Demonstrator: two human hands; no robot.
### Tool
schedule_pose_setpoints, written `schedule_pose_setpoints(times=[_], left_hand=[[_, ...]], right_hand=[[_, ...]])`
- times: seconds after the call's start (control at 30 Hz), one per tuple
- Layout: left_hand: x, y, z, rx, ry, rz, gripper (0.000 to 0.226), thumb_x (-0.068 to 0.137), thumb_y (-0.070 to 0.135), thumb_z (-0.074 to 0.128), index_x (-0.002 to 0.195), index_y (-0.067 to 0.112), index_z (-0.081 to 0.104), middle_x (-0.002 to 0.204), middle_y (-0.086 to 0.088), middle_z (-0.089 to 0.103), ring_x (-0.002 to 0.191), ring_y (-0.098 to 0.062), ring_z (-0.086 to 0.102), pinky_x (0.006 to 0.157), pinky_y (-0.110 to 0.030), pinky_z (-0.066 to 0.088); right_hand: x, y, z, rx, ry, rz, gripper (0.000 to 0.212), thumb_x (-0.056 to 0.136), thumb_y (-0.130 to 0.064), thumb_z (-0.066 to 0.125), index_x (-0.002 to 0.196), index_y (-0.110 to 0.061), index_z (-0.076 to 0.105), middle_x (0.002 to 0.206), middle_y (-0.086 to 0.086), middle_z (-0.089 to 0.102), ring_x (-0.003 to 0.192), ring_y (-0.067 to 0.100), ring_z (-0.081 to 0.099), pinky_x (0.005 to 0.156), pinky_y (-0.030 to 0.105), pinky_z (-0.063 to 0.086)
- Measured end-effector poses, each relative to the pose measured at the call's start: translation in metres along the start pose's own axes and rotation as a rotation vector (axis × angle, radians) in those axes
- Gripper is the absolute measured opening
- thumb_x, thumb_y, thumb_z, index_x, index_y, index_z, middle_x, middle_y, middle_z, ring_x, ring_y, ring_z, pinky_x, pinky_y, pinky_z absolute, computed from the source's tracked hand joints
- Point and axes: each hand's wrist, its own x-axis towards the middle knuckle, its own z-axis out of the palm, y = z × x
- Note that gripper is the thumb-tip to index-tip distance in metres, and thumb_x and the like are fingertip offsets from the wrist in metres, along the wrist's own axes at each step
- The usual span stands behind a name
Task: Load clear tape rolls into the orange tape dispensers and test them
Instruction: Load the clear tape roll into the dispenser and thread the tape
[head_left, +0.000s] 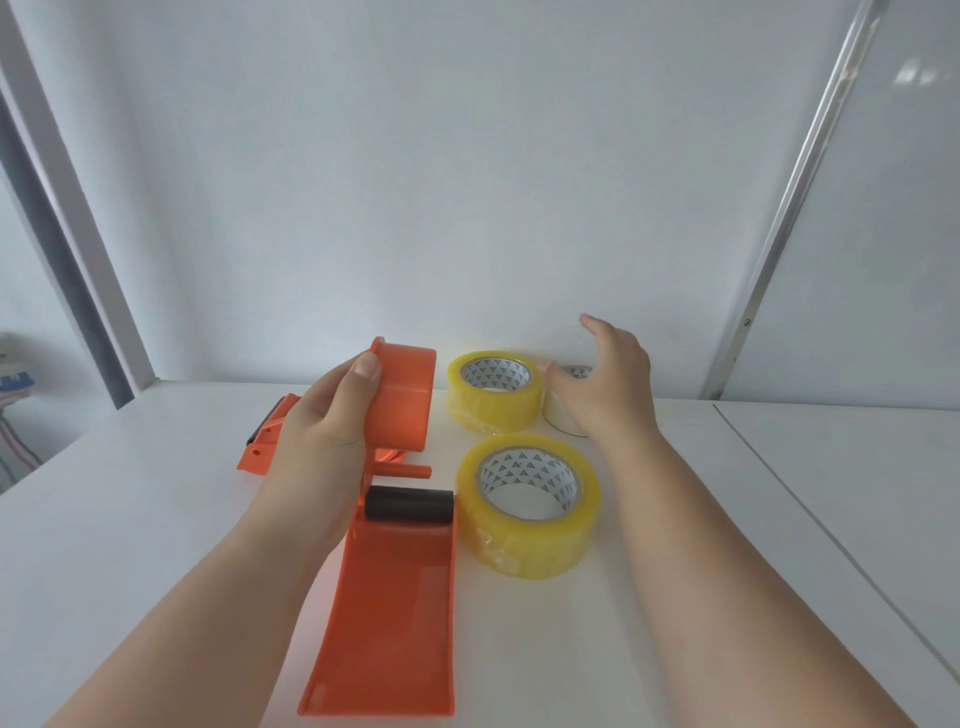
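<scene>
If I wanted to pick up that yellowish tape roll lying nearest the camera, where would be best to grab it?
The near yellowish clear tape roll lies flat on the white table, its cardboard core open upward. Probably best from above: thumb inside the core, fingers down the outer wall on its right side, which is free. The orange tape dispenser held by the left hand crowds its left side.

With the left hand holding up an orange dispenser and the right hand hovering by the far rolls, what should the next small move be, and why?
Probably lower the right hand onto the far yellow-tinted roll and grip it. That hand is open and empty right beside the roll, while the left hand holds the orange dispenser, which has no roll in it.
</scene>
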Motion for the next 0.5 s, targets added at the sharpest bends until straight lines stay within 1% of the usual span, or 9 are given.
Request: schedule_pose_setpoints(times=[0.07,0.13,0.2,0.23,0.27,0.33,0.37,0.43,0.5], left_hand=[[0.000,0.001,0.001,-0.016,0.034,-0.019,0.035,0.095,0.042,0.047,0.075,0.040,0.076,0.090,-0.009,0.074,0.099,-0.043,0.066,0.075,-0.047,0.057],[-0.001,0.000,0.000,-0.029,0.072,-0.035,0.031,0.095,0.042,0.048,0.081,0.035,0.075,0.091,-0.011,0.073,0.099,-0.042,0.066,0.075,-0.047,0.057],[-0.001,0.000,-0.001,-0.021,0.086,-0.038,0.027,0.094,0.043,0.048,0.088,0.030,0.071,0.089,-0.010,0.075,0.094,-0.037,0.069,0.076,-0.047,0.057],[-0.001,0.000,-0.001,-0.014,0.085,-0.037,0.026,0.095,0.043,0.048,0.089,0.030,0.070,0.086,-0.007,0.075,0.090,-0.034,0.071,0.077,-0.048,0.057],[-0.001,0.000,-0.001,-0.008,0.084,-0.036,0.026,0.095,0.043,0.048,0.087,0.031,0.070,0.082,-0.004,0.075,0.086,-0.029,0.071,0.078,-0.049,0.057],[-0.003,0.002,0.000,-0.001,0.083,-0.035,0.029,0.095,0.043,0.047,0.081,0.034,0.071,0.076,0.003,0.075,0.081,-0.024,0.071,0.076,-0.047,0.057],[-0.003,0.002,-0.001,0.003,0.085,-0.035,0.032,0.095,0.043,0.047,0.077,0.037,0.073,0.074,0.004,0.075,0.081,-0.023,0.071,0.075,-0.046,0.058],[-0.004,0.002,-0.001,0.007,0.079,-0.035,0.036,0.095,0.043,0.047,0.071,0.044,0.074,0.074,0.006,0.074,0.082,-0.024,0.071,0.077,-0.048,0.058],[-0.006,0.003,-0.002,0.019,0.076,-0.028,0.037,0.095,0.042,0.047,0.071,0.045,0.074,0.073,0.008,0.074,0.079,-0.019,0.070,0.082,-0.053,0.056]], right_hand=[[-0.004,-0.011,-0.006,0.036,-0.043,-0.009,0.061,0.083,-0.039,0.067,0.138,-0.025,0.043,0.135,-0.002,0.048,0.129,0.017,0.038,0.101,0.030,0.035],[-0.011,-0.022,-0.010,0.065,-0.157,-0.001,0.051,0.084,-0.038,0.066,0.131,-0.028,0.050,0.124,-0.007,0.056,0.115,0.013,0.050,0.093,0.027,0.041],[-0.019,-0.032,-0.012,0.099,-0.305,0.006,0.042,0.085,-0.038,0.065,0.125,-0.030,0.055,0.112,-0.010,0.063,0.102,0.007,0.057,0.078,0.023,0.047],[-0.024,-0.037,-0.014,0.093,-0.374,0.000,0.039,0.085,-0.038,0.065,0.123,-0.030,0.056,0.108,-0.011,0.064,0.100,0.007,0.059,0.073,0.021,0.046],[-0.027,-0.041,-0.014,0.067,-0.436,-0.011,0.038,0.085,-0.038,0.065,0.122,-0.031,0.057,0.106,-0.012,0.064,0.100,0.007,0.060,0.072,0.020,0.045],[-0.035,-0.050,-0.016,0.028,-0.539,-0.025,0.039,0.084,-0.038,0.066,0.122,-0.032,0.058,0.105,-0.013,0.063,0.099,0.009,0.061,0.074,0.021,0.046],[-0.039,-0.054,-0.016,0.025,-0.575,-0.030,0.039,0.084,-0.038,0.066,0.122,-0.032,0.058,0.103,-0.013,0.063,0.098,0.009,0.062,0.076,0.023,0.048],[-0.046,-0.061,-0.016,0.028,-0.601,-0.052,0.039,0.084,-0.038,0.066,0.121,-0.032,0.059,0.100,-0.015,0.063,0.098,0.009,0.061,0.085,0.028,0.048],[-0.054,-0.066,-0.014,0.050,-0.600,-0.081,0.038,0.084,-0.039,0.065,0.121,-0.033,0.059,0.100,-0.016,0.064,0.098,0.006,0.061,0.088,0.028,0.047]])
